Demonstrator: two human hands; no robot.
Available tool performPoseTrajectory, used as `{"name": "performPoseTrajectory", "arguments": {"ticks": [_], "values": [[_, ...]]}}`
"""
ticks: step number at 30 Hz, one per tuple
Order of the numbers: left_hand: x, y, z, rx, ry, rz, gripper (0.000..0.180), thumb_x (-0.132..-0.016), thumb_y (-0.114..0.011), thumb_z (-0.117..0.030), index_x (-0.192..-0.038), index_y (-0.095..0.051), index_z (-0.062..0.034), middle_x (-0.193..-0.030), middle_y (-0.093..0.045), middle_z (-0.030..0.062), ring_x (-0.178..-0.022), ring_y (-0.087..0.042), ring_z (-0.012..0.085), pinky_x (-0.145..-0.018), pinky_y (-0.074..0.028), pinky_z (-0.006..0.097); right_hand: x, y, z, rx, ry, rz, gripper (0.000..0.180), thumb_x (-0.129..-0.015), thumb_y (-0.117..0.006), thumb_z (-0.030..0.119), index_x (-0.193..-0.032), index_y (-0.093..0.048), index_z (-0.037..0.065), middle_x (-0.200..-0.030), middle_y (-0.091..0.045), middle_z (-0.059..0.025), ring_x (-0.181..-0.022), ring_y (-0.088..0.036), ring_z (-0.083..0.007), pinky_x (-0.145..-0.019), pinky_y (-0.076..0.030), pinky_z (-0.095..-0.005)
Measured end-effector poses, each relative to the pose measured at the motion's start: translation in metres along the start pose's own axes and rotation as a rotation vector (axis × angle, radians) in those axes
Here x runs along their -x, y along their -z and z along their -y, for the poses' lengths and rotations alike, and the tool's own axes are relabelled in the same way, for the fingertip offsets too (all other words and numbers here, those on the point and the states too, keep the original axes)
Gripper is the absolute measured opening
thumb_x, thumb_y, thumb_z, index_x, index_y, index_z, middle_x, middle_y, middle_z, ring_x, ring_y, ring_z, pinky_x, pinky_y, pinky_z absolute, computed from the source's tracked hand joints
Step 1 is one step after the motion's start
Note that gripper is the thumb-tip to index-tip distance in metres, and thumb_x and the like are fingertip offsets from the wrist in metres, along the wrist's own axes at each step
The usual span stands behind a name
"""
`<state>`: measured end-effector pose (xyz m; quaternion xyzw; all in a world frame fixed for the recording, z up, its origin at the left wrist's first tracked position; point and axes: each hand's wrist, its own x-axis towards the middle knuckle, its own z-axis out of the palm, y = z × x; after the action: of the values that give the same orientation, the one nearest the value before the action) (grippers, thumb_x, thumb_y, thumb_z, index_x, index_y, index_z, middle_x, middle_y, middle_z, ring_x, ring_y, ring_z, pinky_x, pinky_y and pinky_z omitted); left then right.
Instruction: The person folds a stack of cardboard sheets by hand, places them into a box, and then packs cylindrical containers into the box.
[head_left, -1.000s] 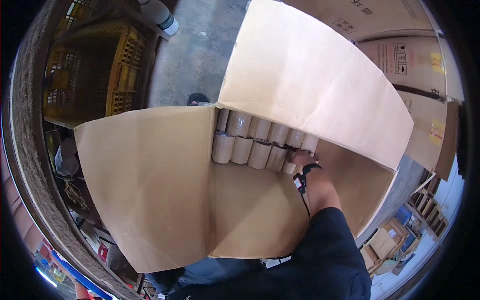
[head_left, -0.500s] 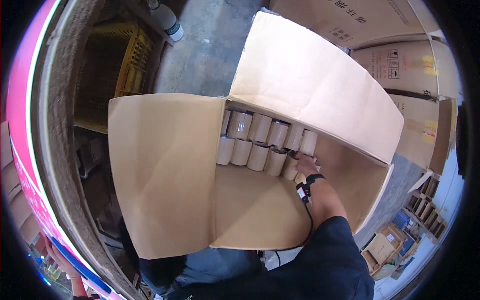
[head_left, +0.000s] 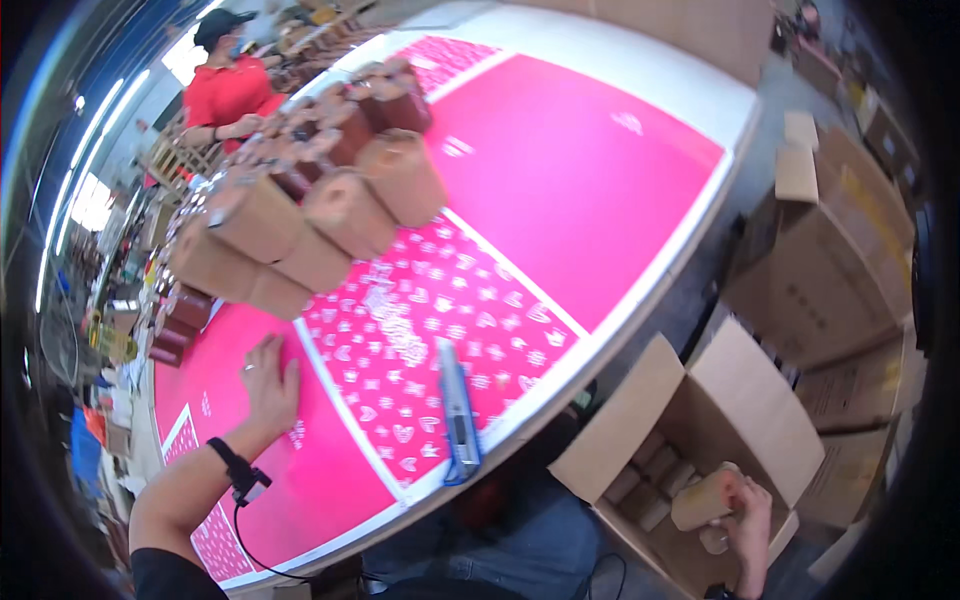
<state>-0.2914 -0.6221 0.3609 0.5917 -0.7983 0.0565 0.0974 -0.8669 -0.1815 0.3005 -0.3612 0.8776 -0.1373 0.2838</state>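
Observation:
My left hand point(head_left: 268, 388) rests on the pink-printed tabletop point(head_left: 240, 480), fingers stretched forward and thumb apart, holding nothing. Ahead of it stand several brown paper-wrapped cylinders point(head_left: 345, 212), some stacked. At the lower right, my right hand point(head_left: 750, 515) grips a brown-wrapped cylinder point(head_left: 702, 500), tilted, over an open cardboard carton point(head_left: 640, 535). More wrapped cylinders point(head_left: 655, 462) sit inside the carton. My right fingers are partly hidden behind the one I hold. A blue-handled utility knife point(head_left: 459, 420) lies near the table's front edge.
Dark reddish-brown cylinders point(head_left: 375, 110) stand farther back on the table. Across it is a person in a red shirt point(head_left: 228, 95) and dark cap. Closed cartons point(head_left: 810, 280) are stacked on the right. The table's white edge point(head_left: 560, 375) runs between me and the tabletop.
The view has swung from the carton's inside to the table. My right hand, which was reaching into the carton's rows, now has a wrapped cylinder in it. My left hand shows flat on the table.

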Motion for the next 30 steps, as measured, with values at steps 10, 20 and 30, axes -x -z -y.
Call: {"name": "performPoseTrajectory", "arguments": {"ticks": [10,20,30], "values": [[0.001,0.000,-0.006,0.066,0.015,-0.120,0.052,-0.092,-0.061,-0.033,-0.131,-0.055,0.0011,-0.136,-0.052,0.0241,-0.124,-0.048,0.0397,-0.103,-0.034,0.053,-0.026,0.109,0.371,0.083,0.821,-0.592,0.039,-0.071,-0.070,-0.006,-0.107,-0.066,0.004,-0.142,-0.057,-0.0159,-0.134,-0.049,-0.0374,-0.109,-0.043,-0.0443],[-0.001,-0.007,-0.006,0.137,-0.023,-0.180,0.056,-0.089,-0.063,-0.036,-0.130,-0.056,0.0011,-0.134,-0.052,0.0247,-0.125,-0.046,0.0397,-0.104,-0.031,0.054,-0.149,0.067,0.615,0.186,1.278,-0.333,0.053,-0.066,-0.080,0.007,-0.117,-0.069,0.015,-0.126,-0.062,-0.0101,-0.126,-0.049,-0.0375,-0.107,-0.042,-0.0469],[0.014,0.000,-0.003,0.153,0.016,-0.130,0.057,-0.089,-0.063,-0.035,-0.132,-0.054,0.0020,-0.136,-0.051,0.0259,-0.128,-0.044,0.0404,-0.106,-0.029,0.056,-0.171,0.029,0.623,0.128,1.432,-0.230,0.064,-0.073,-0.073,0.006,-0.134,-0.061,0.020,-0.140,-0.053,-0.0164,-0.133,-0.045,-0.0421,-0.112,-0.040,-0.0498]]}}
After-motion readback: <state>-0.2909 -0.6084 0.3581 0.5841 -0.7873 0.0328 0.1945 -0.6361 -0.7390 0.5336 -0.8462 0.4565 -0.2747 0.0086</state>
